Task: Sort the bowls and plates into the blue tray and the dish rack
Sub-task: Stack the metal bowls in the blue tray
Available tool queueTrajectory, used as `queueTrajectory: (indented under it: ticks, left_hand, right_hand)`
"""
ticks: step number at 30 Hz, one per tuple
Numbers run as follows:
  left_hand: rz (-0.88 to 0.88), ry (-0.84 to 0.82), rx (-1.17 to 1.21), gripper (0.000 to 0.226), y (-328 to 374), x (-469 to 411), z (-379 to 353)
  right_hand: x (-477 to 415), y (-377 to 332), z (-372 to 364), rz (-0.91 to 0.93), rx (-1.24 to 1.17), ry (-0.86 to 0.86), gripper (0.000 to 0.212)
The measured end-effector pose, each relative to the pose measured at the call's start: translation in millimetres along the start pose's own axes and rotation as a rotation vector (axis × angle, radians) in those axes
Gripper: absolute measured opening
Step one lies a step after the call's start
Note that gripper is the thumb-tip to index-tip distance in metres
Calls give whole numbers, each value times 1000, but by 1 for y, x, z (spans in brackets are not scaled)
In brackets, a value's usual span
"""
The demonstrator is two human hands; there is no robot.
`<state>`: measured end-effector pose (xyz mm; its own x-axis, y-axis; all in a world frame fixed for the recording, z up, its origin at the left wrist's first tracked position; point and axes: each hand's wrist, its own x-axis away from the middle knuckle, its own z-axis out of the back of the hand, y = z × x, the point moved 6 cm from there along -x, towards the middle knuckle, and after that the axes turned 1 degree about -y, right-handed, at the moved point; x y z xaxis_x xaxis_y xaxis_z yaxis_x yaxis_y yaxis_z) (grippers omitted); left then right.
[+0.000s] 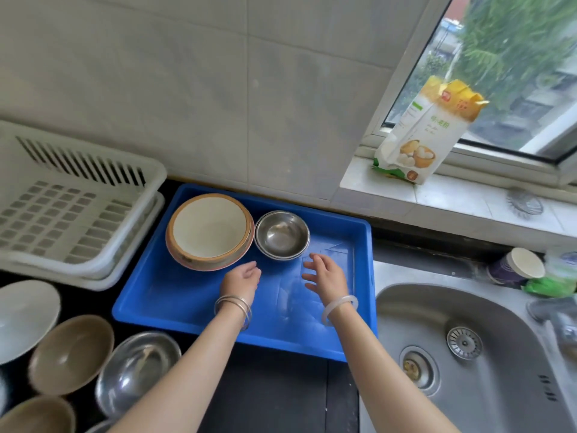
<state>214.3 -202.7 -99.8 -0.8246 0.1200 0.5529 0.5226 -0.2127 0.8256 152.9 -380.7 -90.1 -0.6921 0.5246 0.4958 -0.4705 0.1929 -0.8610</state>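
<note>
The blue tray [162, 292] lies on the dark counter. At its far left sits a stack of ceramic bowls [209, 231] with a cream inside and brown rim. Beside it are nested steel bowls [282, 234]. My left hand [242, 278] hovers over the tray just in front of the ceramic stack, fingers loosely curled, holding nothing. My right hand [324, 276] hovers in front of the steel bowls with fingers spread and empty. The white dish rack [71, 207] stands left of the tray with nothing in it.
On the counter at lower left are a white plate [25, 317], two brown bowls [70, 354] [37, 415] and a steel bowl [137, 370]. A steel sink [468, 354] is to the right. A flour bag [427, 129] stands on the window sill.
</note>
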Motion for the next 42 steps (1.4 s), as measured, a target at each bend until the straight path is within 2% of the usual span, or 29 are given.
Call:
queueTrajectory:
  ticks: [2,7,11,14,18,22,28,31,36,42]
  left_hand:
    - [-75,51,-139,32,3,21,22]
    - [-168,165,-277,21,-7,82,79]
    - [-101,241,-254,21,-45,120,134]
    - [-50,319,-373,22,-76,143,174]
    - [-48,401,-536,31,-102,159,210]
    - [-73,400,-661,35,-111,158,220]
    - [-117,375,-843,31,-112,146,220]
    - [-128,373,-898,23,-110,142,219]
    - [-181,342,-1028,18,-108,139,215]
    - [-159,299,-984,27,-104,131,212]
  right_hand:
    - [27,-4,-6,28,26,-63,21]
    - [97,6,-43,70,114,-240,24]
    - [138,39,-86,42,263,-396,23]
    - [157,66,-113,2,361,-465,19]
    - [162,87,-140,9,487,-441,21]
    - [158,98,-165,-60,572,-447,31]
    - [151,100,-179,-179,460,-405,16]
    - [151,95,-171,-139,463,-359,10]
    - [157,89,-146,-94,436,-314,14]
    - [163,70,-117,-22,405,-300,16]
